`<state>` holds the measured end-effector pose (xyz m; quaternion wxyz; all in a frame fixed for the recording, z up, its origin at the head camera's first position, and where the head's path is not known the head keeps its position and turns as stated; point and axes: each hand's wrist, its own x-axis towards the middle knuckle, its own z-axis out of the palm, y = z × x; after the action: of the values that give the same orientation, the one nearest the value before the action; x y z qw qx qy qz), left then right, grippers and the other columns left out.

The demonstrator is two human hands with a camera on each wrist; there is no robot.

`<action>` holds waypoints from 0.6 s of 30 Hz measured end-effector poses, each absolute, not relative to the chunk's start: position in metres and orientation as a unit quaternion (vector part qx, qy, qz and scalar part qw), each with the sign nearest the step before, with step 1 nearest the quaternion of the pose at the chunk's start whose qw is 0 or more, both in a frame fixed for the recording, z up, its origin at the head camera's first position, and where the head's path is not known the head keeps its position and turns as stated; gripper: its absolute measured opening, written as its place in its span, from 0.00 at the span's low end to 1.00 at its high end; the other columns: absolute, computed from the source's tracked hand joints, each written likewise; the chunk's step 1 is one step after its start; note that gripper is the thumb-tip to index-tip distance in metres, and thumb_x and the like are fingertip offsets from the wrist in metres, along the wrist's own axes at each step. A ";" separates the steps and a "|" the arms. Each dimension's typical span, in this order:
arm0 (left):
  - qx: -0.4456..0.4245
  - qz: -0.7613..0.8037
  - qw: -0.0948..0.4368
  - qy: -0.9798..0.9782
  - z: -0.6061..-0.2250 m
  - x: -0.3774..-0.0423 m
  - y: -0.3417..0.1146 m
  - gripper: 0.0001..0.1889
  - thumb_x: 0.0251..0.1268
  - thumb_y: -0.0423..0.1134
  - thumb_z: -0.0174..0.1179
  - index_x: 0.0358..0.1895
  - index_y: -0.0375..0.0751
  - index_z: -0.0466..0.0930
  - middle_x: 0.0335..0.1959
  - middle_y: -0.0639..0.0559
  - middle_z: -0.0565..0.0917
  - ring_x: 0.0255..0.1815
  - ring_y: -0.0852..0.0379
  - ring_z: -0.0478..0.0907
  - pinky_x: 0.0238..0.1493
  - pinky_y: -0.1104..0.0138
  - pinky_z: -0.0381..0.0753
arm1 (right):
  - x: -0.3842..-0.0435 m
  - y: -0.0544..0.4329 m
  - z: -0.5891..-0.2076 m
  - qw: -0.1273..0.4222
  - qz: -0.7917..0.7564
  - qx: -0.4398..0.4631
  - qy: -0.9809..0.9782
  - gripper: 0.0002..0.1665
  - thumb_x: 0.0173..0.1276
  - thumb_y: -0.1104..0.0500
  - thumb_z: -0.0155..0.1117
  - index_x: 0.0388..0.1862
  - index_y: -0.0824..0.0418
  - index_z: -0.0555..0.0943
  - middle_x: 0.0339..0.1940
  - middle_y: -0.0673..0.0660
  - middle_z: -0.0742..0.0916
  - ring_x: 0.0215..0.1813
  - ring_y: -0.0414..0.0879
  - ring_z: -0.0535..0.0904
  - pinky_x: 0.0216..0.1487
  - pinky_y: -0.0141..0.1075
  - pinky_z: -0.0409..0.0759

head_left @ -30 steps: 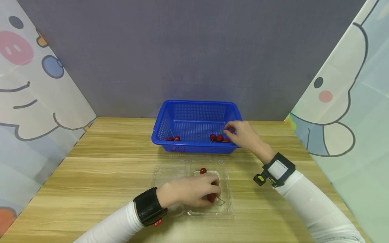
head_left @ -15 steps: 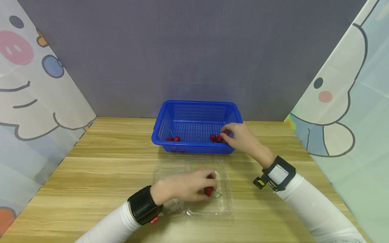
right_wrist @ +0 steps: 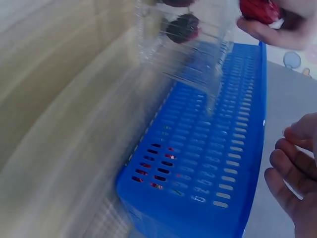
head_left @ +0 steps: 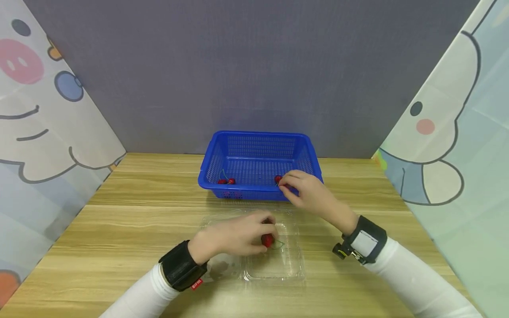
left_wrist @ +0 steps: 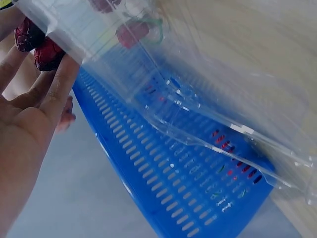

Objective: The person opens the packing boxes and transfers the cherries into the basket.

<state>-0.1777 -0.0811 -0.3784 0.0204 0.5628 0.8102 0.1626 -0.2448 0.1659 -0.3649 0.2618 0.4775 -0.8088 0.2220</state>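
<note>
In the head view my left hand [head_left: 240, 234] is over the clear plastic box [head_left: 274, 278]. It grips a red cherry [head_left: 267, 240] with a green stem. The left wrist view shows two cherries [left_wrist: 48, 53] between the fingers. My right hand [head_left: 308, 194] reaches over the front right rim of the blue basket [head_left: 246, 189]. Its thumb and fingertips come together beside a cherry [head_left: 278, 179]. Whether they pinch anything is hidden. More cherries [head_left: 227, 181] lie at the basket's front left. Through the clear plastic, a dark cherry [right_wrist: 183, 28] shows in the right wrist view.
Behind the open plastic box, the basket stands toward the back of the wooden table [head_left: 151, 212]. A grey panel [head_left: 254, 66] rises at the table's back edge. Printed cartoon panels [head_left: 429, 132] stand along both sides.
My left hand has moved up and left over the plastic box with its cherries. My right hand has come left and toward the basket's front, now covering several cherries seen before.
</note>
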 end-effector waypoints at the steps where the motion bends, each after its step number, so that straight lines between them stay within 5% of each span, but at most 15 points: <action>1: 0.561 0.164 0.016 0.811 -0.378 -0.177 -0.082 0.13 0.66 0.38 0.71 0.51 0.43 0.82 0.54 0.48 0.76 0.54 0.56 0.75 0.59 0.68 0.75 | -0.244 0.166 -0.367 0.267 0.216 0.484 -0.805 0.06 0.62 0.69 0.73 0.38 0.64 0.86 0.38 0.55 0.87 0.41 0.48 0.84 0.38 0.41 0.85; 18: 0.535 0.212 -0.034 0.817 -0.358 -0.185 -0.106 0.13 0.65 0.35 0.71 0.50 0.45 0.82 0.55 0.50 0.76 0.55 0.54 0.75 0.57 0.65 0.77 | -0.218 0.157 -0.383 0.228 0.201 0.533 -0.790 0.09 0.61 0.70 0.74 0.39 0.63 0.85 0.36 0.52 0.85 0.36 0.42 0.82 0.37 0.32 0.83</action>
<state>-0.1847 -0.1060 -0.3579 -0.0336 0.5352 0.8169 0.2124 -0.2182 0.1571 -0.3834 0.2285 0.5329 -0.7895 0.2011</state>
